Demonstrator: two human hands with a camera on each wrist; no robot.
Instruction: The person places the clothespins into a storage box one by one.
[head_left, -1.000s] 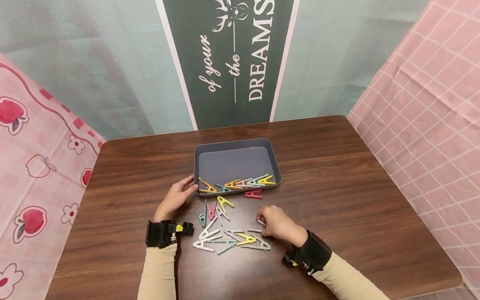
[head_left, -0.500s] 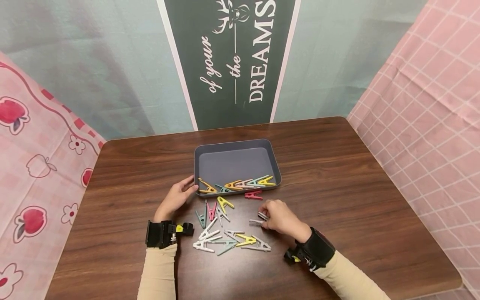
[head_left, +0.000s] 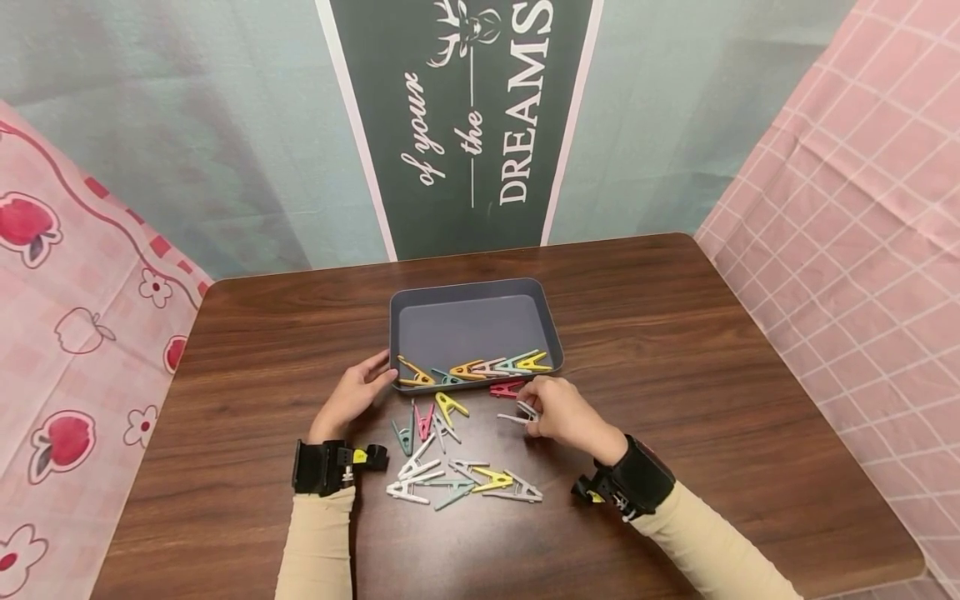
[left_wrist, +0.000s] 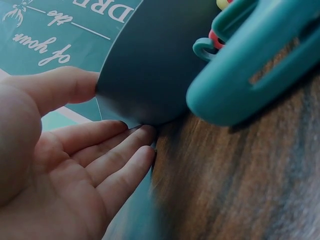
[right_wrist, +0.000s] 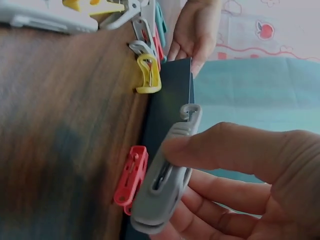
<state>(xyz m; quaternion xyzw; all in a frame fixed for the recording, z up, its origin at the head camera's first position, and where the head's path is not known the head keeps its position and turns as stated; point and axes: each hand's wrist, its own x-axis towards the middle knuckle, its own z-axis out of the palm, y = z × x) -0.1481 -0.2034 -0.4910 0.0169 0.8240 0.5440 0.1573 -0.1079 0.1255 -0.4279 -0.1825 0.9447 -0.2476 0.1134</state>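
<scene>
My right hand [head_left: 567, 414] pinches a grey clothespin [right_wrist: 162, 182] between thumb and fingers, just above the table near the tray's front right corner. A red clothespin [head_left: 504, 389] lies close by, against the tray's front side. At the front left corner of the dark grey tray [head_left: 468, 321], my left hand [head_left: 349, 406] touches the outer wall with thumb and outstretched fingers. Along the front inside the tray lies a row of orange, teal, pale pink and yellow clothespins [head_left: 489, 367]. A teal clothespin [left_wrist: 235, 90] lies beside the left hand.
Several loose clothespins lie before the tray, among them a yellow clothespin [head_left: 450, 408], a pink clothespin [head_left: 423, 423] and white clothespins [head_left: 408, 490]. The wooden table [head_left: 675, 358] ends at a curtain at the back and pink cloths at both sides.
My right hand has lifted the grey clothespin from the front group and carried it away from me toward the tray. The left hand and tray stay put.
</scene>
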